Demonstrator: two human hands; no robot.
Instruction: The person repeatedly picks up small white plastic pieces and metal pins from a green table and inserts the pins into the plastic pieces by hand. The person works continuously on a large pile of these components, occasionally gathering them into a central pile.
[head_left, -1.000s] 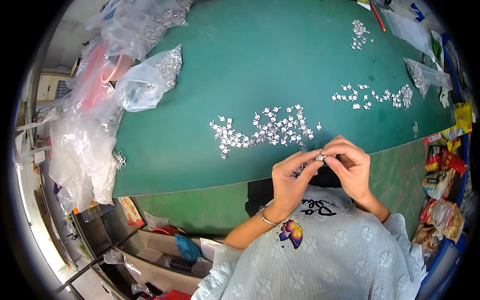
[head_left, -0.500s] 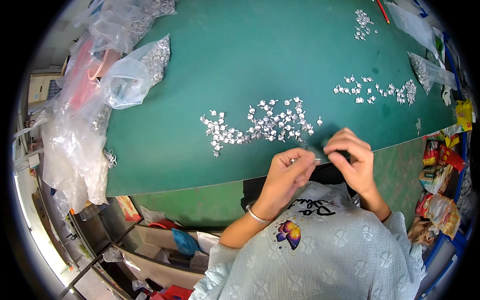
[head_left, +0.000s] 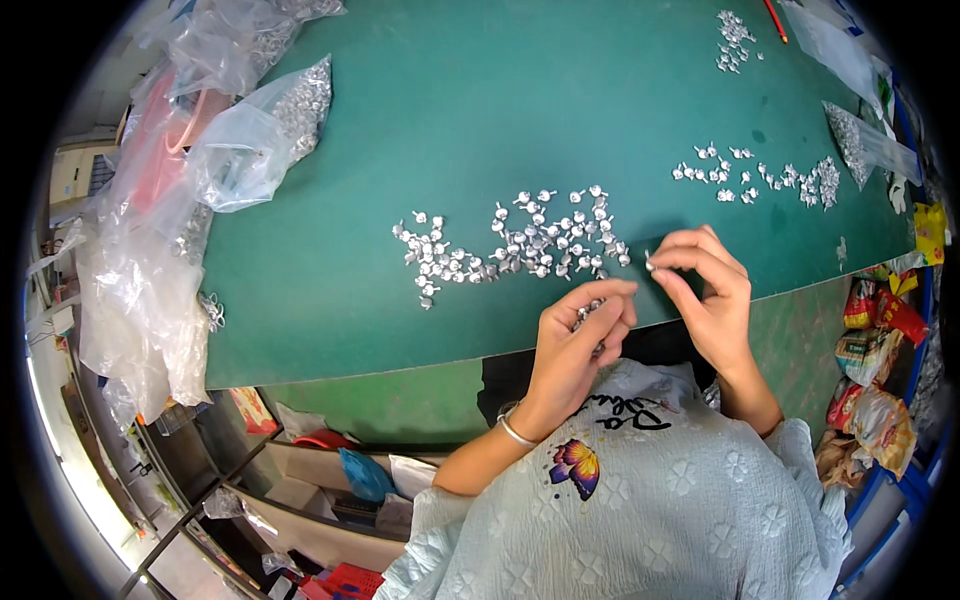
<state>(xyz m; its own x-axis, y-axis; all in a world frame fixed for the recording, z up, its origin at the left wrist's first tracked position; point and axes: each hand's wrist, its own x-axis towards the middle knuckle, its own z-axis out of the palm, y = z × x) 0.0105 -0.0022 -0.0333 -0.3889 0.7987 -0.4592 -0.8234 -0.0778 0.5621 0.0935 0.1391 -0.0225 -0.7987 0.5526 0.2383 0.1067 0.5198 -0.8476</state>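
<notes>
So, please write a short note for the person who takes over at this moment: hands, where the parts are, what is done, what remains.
Left hand: curled over several small silver parts, near the edge of the green table.
Right hand: fingertips pinch one small silver part, just above the table.
Nearest pile: loose parts spread in front of the hands. Second pile farther right; small pile at the far edge.
Clear bags of parts lie far left.
Done: cannot tell which pile is finished.
Left: many loose parts still on the table.

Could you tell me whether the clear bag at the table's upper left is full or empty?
Partly full: the clear bag lies on the green table with small silvery parts heaped inside.
</notes>
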